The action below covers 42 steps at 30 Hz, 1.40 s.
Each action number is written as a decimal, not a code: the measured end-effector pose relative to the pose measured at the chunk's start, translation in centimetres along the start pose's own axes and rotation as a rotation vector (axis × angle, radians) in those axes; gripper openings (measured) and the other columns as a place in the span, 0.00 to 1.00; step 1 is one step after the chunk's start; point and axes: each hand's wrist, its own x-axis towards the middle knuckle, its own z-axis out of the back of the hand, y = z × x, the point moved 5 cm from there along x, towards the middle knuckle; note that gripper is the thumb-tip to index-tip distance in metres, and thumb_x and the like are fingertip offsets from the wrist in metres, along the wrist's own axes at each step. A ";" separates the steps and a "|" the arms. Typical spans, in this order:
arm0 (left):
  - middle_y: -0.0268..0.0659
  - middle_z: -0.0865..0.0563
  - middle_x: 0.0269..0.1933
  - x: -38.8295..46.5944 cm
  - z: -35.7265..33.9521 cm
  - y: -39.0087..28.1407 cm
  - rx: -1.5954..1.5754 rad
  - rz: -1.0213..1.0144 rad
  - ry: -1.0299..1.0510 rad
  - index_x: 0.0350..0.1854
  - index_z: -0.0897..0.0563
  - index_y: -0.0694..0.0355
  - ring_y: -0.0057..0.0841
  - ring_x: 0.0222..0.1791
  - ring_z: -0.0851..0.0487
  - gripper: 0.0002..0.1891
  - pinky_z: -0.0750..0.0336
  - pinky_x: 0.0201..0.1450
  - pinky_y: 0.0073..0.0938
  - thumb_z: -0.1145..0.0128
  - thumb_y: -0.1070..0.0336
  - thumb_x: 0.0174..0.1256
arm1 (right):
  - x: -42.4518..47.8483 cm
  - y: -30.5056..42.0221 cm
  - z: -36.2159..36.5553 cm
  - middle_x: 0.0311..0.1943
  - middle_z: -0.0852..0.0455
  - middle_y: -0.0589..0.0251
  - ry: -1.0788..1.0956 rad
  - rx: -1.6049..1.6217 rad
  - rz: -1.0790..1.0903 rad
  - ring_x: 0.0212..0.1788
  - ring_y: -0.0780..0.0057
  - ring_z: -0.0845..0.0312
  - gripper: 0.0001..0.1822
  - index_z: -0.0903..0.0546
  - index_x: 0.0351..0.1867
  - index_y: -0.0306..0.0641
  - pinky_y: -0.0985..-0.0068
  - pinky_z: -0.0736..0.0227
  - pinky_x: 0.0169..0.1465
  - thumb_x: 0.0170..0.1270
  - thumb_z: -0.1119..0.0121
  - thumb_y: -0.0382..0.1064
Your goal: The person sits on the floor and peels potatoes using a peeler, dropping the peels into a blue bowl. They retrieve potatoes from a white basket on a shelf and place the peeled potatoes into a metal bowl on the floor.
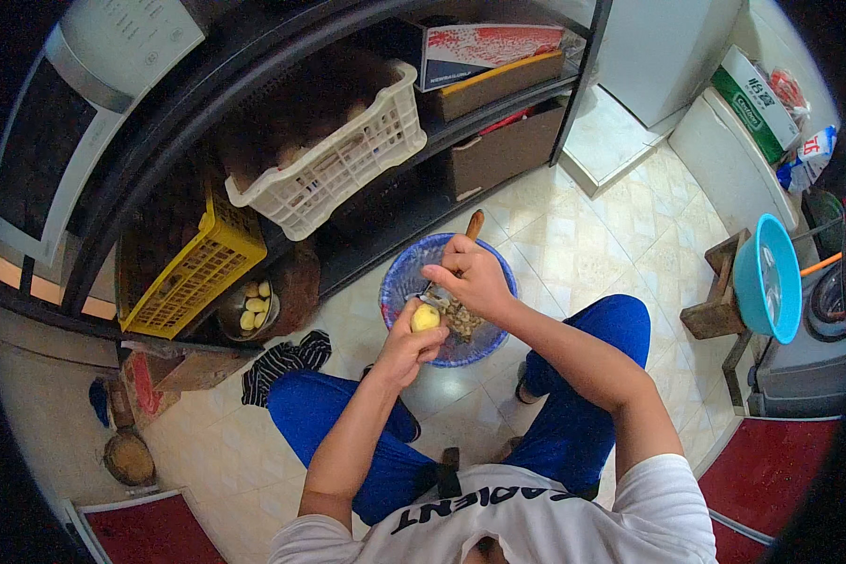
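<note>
My left hand (404, 352) is closed around a yellow, peeled-looking potato (425, 318). In my right hand (478, 275) is a wooden-handled blade tool (475, 224); its handle sticks out beyond my fist. The metal end points toward the potato, and my fingers hide whether it is a knife or a peeler. Both hands are over a blue waste basket (445, 360) between my feet, which looks lined with plastic. Brownish peelings (463, 321) lie inside it. Left of the basket, several pale potatoes (255, 306) sit in a metal bowl (273, 319) at the shelf's foot.
A black shelf rack (366, 264) carries a white plastic crate (335, 176), a yellow crate (194, 275) and cardboard boxes (511, 151). Striped cloth (285, 366) lies by my left knee. To the right, a turquoise basin (767, 278) rests on a wooden stool (712, 310).
</note>
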 end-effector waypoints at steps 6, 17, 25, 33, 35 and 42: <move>0.30 0.25 0.36 0.0 -0.3 0.0 0.029 0.010 -0.005 0.46 0.33 0.56 0.12 0.21 0.31 0.19 0.44 0.18 0.13 0.42 0.80 0.57 | -0.6 1.0 -0.6 0.26 0.27 0.60 0.047 0.002 0.042 0.28 0.67 0.27 0.19 0.18 0.23 0.30 0.71 0.33 0.33 0.56 0.32 0.48; 0.30 0.26 0.35 0.4 0.2 0.4 -0.025 -0.005 0.039 0.50 0.33 0.56 0.13 0.22 0.31 0.22 0.44 0.17 0.14 0.43 0.80 0.56 | -0.7 1.2 -0.6 0.27 0.26 0.60 0.064 0.054 0.037 0.28 0.66 0.26 0.19 0.18 0.24 0.30 0.71 0.33 0.33 0.56 0.32 0.47; 0.32 0.25 0.36 -0.3 -0.2 -0.1 -0.025 -0.074 0.121 0.49 0.32 0.55 0.13 0.23 0.31 0.21 0.44 0.19 0.12 0.43 0.82 0.57 | 0.3 0.3 0.5 0.26 0.26 0.61 -0.019 -0.001 0.001 0.27 0.68 0.27 0.18 0.17 0.24 0.29 0.72 0.32 0.32 0.57 0.32 0.46; 0.31 0.25 0.36 -0.5 -0.2 -0.6 -0.026 -0.081 0.141 0.47 0.31 0.54 0.15 0.27 0.29 0.18 0.37 0.26 0.15 0.39 0.78 0.59 | 0.4 -0.4 0.8 0.26 0.26 0.58 -0.006 0.059 -0.075 0.28 0.62 0.26 0.20 0.18 0.22 0.31 0.67 0.32 0.32 0.59 0.34 0.49; 0.31 0.25 0.35 -0.7 -0.4 -0.8 -0.050 -0.095 0.120 0.48 0.32 0.54 0.15 0.27 0.29 0.19 0.36 0.27 0.15 0.39 0.77 0.60 | 0.4 -0.1 0.8 0.26 0.26 0.58 -0.005 0.078 -0.031 0.27 0.62 0.26 0.20 0.19 0.22 0.31 0.68 0.32 0.32 0.58 0.34 0.48; 0.31 0.25 0.33 -0.5 0.2 -0.4 0.065 -0.132 0.050 0.50 0.37 0.55 0.16 0.25 0.29 0.17 0.36 0.25 0.16 0.42 0.72 0.66 | -0.4 2.1 0.5 0.27 0.27 0.61 0.039 0.099 0.122 0.29 0.69 0.27 0.19 0.23 0.20 0.30 0.75 0.33 0.33 0.58 0.34 0.44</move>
